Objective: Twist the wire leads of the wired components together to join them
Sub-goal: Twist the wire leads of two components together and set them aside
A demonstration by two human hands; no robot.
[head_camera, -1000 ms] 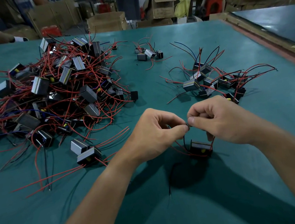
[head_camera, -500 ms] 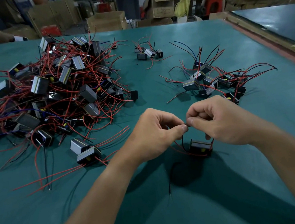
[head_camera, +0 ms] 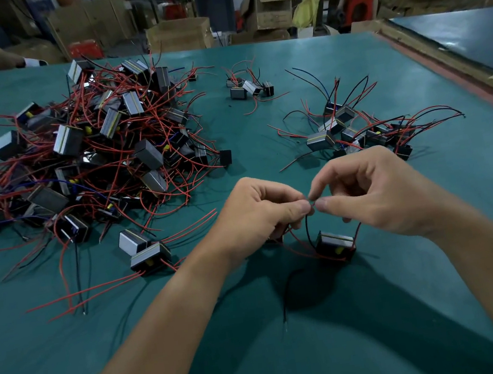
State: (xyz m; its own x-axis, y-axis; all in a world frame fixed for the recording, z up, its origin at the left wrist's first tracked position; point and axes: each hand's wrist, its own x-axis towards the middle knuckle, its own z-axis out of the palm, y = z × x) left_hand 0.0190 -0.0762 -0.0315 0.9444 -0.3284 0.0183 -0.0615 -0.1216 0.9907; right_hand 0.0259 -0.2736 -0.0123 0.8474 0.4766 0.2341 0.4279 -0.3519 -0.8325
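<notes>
Far left, a big heap (head_camera: 93, 164) of wired components sprawls on the green table (head_camera: 72, 354). It is too tangled to count: grey-and-black blocks, some with a thin yellow stripe, mostly red leads, a few black and blue. Just in front of it lies a pair of components (head_camera: 150, 257), two blocks touching, their red leads running out to the left.

Up at the far middle sits a small cluster (head_camera: 248, 87), four blocks as far as I can tell.

Now the action, centre stage. The left hand (head_camera: 261, 213) is curled, thumb and forefinger pinching the wire leads (head_camera: 311, 200). A dark body peeks out beneath it, too hidden to name. The leads meet in the air between the two hands, right at the fingertips. Below them one component (head_camera: 335, 242) rests on the table: a small black block with a pale grey top and a yellow spot on its front. A black lead (head_camera: 307, 229) arches up from its left side to the pinch, and red leads loop round it. One loose black wire (head_camera: 285, 295) trails toward the viewer, its tip bare.

The right hand (head_camera: 376, 197) meets the left, forefinger and thumb closed on the same lead ends, the other fingers bent.

Further right lies a second pile (head_camera: 358, 133), smaller, with red and black leads fanning out; its count is unclear.
</notes>
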